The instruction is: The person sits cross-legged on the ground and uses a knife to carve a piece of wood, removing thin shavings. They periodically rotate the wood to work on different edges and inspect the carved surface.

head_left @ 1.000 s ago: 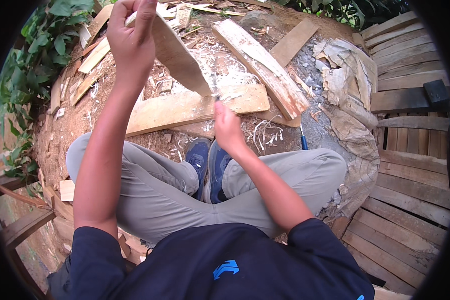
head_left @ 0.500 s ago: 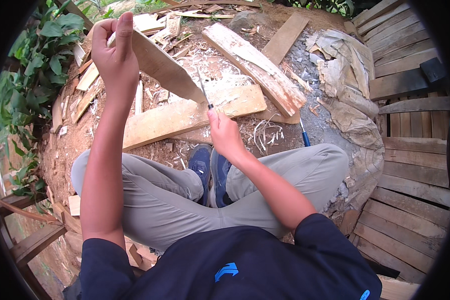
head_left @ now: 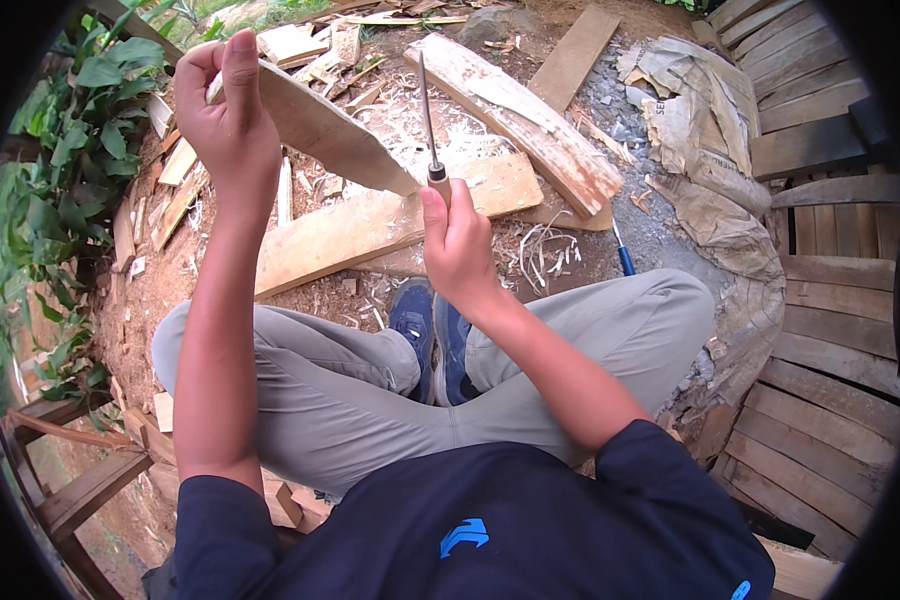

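Gripping a flat, tapered, pale wooden piece (head_left: 332, 132) above a long tan plank (head_left: 370, 230): left hand (head_left: 228, 105), fingers curled. Right hand (head_left: 460, 245) holds, fingers closed, a slim steel-bladed, pale-handled tool (head_left: 436, 172).

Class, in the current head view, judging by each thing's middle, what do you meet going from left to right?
Leafy plants → left hand → the tapered board it holds → right hand → blue-handled tool → crumpled paper → wooden slats.
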A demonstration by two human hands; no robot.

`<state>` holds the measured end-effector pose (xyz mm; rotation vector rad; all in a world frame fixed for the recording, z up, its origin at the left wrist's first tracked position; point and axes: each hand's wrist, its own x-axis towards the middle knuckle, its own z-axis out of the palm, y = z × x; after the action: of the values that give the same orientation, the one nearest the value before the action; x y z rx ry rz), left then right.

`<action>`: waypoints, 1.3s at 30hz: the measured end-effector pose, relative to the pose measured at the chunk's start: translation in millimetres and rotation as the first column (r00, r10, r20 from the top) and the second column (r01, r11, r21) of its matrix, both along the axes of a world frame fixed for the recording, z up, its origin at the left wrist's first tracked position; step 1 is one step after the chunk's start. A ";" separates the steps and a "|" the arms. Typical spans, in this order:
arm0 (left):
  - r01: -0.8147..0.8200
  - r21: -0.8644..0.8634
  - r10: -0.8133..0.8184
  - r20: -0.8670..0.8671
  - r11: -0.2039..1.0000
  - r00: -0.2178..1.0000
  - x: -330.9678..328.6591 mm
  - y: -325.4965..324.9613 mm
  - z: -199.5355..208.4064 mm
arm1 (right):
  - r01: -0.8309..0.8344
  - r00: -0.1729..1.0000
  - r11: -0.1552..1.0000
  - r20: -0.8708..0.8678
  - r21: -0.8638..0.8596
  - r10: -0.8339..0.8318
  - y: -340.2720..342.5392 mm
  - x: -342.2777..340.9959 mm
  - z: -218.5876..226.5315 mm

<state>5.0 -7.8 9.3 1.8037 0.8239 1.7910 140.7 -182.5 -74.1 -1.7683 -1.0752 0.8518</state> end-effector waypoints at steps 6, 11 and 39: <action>-0.040 -0.018 0.039 -0.038 0.999 0.999 -5.5 3.2 -1.1 | -0.075 0.972 0.936 0.183 -0.344 0.146 6.2 14.2 -79.0; 0.038 -0.089 -0.034 0.045 0.995 0.998 1.0 -3.9 1.7 | 0.018 1.000 1.000 0.012 -0.003 -0.018 5.7 4.6 -11.7; 0.186 -0.114 -0.193 -0.054 0.976 0.980 -7.4 -2.7 2.6 | -0.082 0.982 0.868 0.107 -0.490 0.153 -4.5 32.0 -94.9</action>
<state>-2.4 -10.6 11.9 1.8124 0.7308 1.5459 172.7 -187.1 -169.0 -2.2250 -1.1388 1.1621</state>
